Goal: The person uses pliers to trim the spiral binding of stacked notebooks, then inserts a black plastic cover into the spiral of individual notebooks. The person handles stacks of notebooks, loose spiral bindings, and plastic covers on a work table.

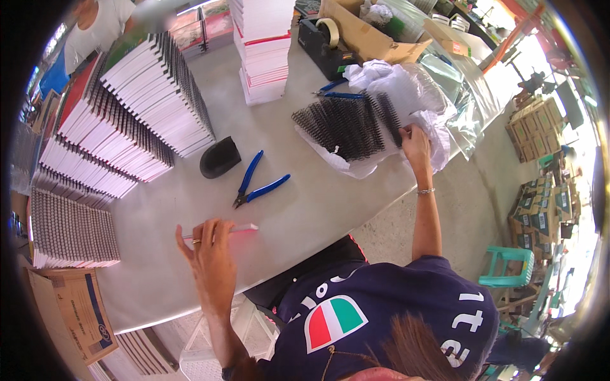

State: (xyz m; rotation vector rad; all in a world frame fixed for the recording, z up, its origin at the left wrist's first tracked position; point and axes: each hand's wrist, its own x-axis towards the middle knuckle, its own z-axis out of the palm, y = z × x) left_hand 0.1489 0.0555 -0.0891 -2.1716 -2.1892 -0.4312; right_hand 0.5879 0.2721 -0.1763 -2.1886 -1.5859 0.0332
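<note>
"What're your hands on?"

"My left hand [215,251] is half-curled, gripping a slim white-and-pink paper booklet [245,228] above the pale grey table [318,216]. My right hand [416,145] has bunched fingers at a black spiral coil [388,118]; can't tell if it's pinched tbh."

In front of you is a pale grey table [318,216], its edge curving toward you. On your left it carries rows of spiral-bound books [159,95], with a coil-edged stack [73,225] nearer you. A tall paper stack [262,60] stands at the back centre. Blue-handled cutters [269,188] lie spread beside a rounded black object [220,159]. To your right, white wrapping [362,170] lies under black spiral coils [343,127]. Beyond sits a tape dispenser [318,49], near a cardboard box [375,46] that seems to rest there too.
</note>
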